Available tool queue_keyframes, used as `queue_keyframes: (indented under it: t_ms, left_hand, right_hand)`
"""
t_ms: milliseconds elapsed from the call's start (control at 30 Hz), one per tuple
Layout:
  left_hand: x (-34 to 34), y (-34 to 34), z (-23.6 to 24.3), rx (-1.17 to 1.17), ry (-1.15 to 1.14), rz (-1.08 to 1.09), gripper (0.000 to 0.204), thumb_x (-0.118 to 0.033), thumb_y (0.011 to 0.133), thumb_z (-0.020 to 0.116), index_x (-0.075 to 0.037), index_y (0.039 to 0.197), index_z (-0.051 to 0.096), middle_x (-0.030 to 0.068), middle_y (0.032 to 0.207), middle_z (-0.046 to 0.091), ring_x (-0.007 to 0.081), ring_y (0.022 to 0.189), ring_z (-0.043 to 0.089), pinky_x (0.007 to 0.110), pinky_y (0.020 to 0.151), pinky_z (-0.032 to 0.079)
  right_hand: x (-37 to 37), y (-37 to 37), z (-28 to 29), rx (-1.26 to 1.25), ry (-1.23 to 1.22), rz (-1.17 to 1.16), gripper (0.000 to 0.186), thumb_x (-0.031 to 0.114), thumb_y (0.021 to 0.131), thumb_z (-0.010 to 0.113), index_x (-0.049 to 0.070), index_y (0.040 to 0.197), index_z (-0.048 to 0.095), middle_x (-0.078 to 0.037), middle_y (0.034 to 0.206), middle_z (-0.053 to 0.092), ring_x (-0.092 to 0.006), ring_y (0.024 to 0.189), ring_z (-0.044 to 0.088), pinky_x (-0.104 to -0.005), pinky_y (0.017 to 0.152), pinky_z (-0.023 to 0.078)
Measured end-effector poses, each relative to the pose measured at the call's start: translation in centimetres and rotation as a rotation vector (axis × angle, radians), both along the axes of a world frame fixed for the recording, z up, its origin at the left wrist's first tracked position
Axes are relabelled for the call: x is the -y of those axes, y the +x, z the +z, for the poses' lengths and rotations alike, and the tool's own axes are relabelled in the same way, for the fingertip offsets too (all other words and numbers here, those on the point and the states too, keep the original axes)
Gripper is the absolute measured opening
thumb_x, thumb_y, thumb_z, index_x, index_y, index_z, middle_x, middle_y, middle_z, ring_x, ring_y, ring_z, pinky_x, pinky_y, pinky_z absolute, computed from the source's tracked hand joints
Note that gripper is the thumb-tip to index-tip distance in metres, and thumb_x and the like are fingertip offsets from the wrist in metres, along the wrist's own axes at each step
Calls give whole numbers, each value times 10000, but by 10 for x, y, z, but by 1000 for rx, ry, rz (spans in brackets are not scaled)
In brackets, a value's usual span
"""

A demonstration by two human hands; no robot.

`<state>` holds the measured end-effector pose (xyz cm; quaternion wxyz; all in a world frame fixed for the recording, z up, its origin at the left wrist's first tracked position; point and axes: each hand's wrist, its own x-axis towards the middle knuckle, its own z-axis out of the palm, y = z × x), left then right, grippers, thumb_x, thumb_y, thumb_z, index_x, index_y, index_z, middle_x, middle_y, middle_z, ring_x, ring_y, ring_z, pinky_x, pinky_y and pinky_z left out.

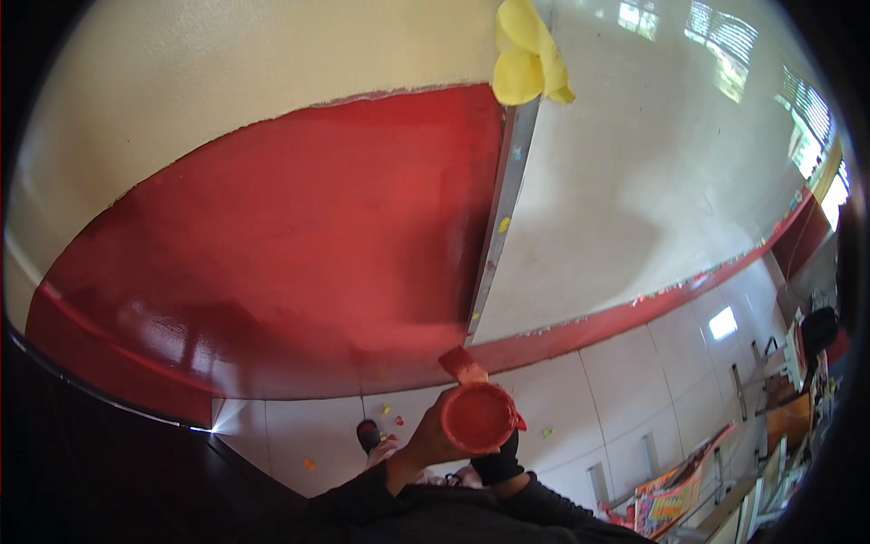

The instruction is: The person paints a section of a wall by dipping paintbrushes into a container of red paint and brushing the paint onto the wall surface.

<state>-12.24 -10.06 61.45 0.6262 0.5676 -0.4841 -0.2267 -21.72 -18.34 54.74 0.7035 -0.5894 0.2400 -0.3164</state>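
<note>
A round tub of red paint (478, 419) is held up in front of my body, its open top facing me and its rim smeared red. My left hand (430, 433) wraps round the tub's left side. My right hand (497, 461) sits low behind the tub in a black covering, and its fingers are hidden. Just beyond the tub, a brush (463, 364) with red-coated bristles points toward the foot of the wall. Its handle is out of sight behind the tub, so I cannot tell what grips it. Ahead, the red lower wall (299, 218) looks glossy in places.
A grey metal strip (504, 199) divides the red wall from a white board (625, 190). Yellow paper petals (527, 59) hang at its top. Pale floor tiles (562, 399) carry small colourful scraps. Folded chairs and other clutter (675, 494) crowd the right side.
</note>
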Motion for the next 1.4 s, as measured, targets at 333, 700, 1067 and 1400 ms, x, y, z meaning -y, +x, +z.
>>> queue_keyframes:
  t_ms: [333,700,1067,1400]
  left_hand:
    - [-29,63,38,-72,106,-238,831,-255,516,849,-37,1192,418,115,1175,496,229,1092,490,340,921,394]
    - [-14,47,31,-102,-90,-195,866,-215,523,846,-40,1216,357,120,1192,479,235,1087,488,365,913,397]
    - [-3,41,23,-178,-41,-181,937,-193,466,868,-58,1218,326,119,1202,461,221,1087,487,378,891,425]
    - [-2,53,20,-164,-29,-107,871,-174,465,866,-56,1174,374,111,1134,508,217,1028,525,367,861,445]
  right_hand:
    - [-77,42,34,29,68,-201,367,169,814,574,45,1136,448,-83,1059,533,-191,957,538,-314,793,460]
    - [-38,32,54,175,220,-109,377,165,809,582,40,1138,447,-83,1054,534,-181,952,541,-305,779,462]
    - [-3,8,62,-142,-46,-257,372,274,947,349,14,1212,363,-121,1126,472,-224,995,517,-307,845,440]
    - [8,-5,65,277,512,-378,424,347,912,422,82,1235,351,-115,1122,489,-249,1036,496,-443,862,432]
